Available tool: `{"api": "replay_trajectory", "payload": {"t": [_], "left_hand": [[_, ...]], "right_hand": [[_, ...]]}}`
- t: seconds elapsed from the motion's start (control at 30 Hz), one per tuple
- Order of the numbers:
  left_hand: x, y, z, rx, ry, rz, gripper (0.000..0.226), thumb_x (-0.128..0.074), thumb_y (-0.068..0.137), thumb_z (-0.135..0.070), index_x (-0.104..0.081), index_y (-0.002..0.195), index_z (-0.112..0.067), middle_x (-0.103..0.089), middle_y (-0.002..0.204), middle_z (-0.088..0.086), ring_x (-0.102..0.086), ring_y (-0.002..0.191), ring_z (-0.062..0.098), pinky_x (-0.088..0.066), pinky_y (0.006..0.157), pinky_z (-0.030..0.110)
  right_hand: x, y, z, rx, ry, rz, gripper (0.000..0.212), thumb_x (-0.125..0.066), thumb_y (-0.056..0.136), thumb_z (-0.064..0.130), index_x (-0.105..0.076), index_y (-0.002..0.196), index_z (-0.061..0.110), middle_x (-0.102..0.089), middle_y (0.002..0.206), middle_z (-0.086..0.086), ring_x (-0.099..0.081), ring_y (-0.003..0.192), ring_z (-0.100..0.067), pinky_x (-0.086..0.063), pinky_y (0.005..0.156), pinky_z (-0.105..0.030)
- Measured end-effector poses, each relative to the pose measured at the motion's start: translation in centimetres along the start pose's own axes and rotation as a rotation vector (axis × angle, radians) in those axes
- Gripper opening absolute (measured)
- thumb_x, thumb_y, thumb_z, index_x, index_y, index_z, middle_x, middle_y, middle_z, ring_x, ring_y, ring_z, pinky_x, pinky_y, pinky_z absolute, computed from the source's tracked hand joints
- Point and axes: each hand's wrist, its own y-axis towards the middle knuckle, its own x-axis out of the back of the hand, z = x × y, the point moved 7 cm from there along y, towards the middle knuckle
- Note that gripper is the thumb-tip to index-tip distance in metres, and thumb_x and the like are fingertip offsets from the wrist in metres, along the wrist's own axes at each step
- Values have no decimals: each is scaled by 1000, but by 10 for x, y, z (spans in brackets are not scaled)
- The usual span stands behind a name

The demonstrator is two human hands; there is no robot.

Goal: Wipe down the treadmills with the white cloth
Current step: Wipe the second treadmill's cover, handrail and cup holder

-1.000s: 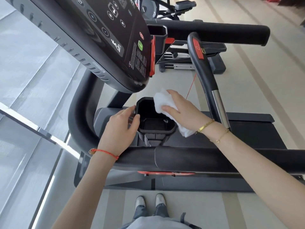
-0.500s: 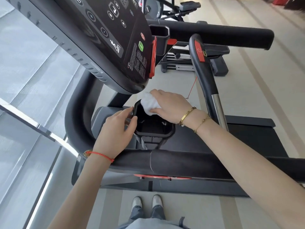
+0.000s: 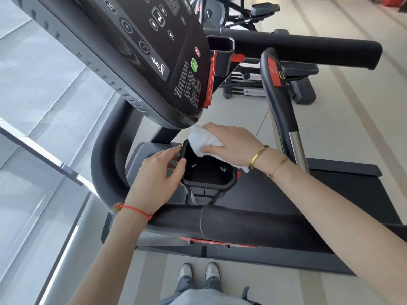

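Observation:
A black treadmill fills the view, its dark console (image 3: 158, 51) tilted above and a padded side rail (image 3: 253, 223) running across below. Under the console sits a black cup holder (image 3: 209, 177), open at the top. My right hand (image 3: 231, 144) holds the white cloth (image 3: 203, 139) and presses it against the holder's far rim, with a loose end hanging by my wrist. My left hand (image 3: 158, 177) grips the holder's left rim, thumb on the edge.
A curved black handle (image 3: 277, 93) with a red button and chrome section rises on the right. A second padded rail (image 3: 308, 49) crosses behind it, with other gym machines (image 3: 264, 89) beyond. Windows line the left. My shoes (image 3: 198, 271) stand on the pale floor.
My right hand slid the cloth from the holder's right side to its far left corner, then spread it back along the far rim. My left hand kept its grip on the holder.

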Motion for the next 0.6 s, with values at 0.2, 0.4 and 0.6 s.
{"api": "replay_trajectory", "payload": {"t": [0.2, 0.4, 0.6], "left_hand": [[1, -1, -1, 14, -10, 3, 41, -51, 92, -38, -61, 130, -26, -54, 88, -34, -57, 81, -21, -40, 73, -2], [1, 0, -2, 5, 2, 4, 38, -55, 94, -32, -61, 131, -21, -60, 91, -19, -61, 81, -11, -53, 85, 24], [2, -1, -3, 3, -6, 3, 37, -57, 95, -30, -61, 131, -20, -59, 89, -22, -62, 83, -8, -54, 84, 23]], "right_hand": [[-14, -32, -32, -202, 341, 94, 53, -42, 95, 56, -33, 132, 19, -51, 81, 8, -53, 68, -8, -33, 53, -26], [-3, -1, -12, -122, 142, 80, 52, -46, 95, 53, -44, 128, 12, -53, 90, 2, -50, 73, -14, -32, 56, -24], [-17, -48, -9, -104, 472, 46, 68, -45, 99, 40, -10, 153, 20, -25, 150, -1, -35, 131, -17, -30, 98, -26]]}}
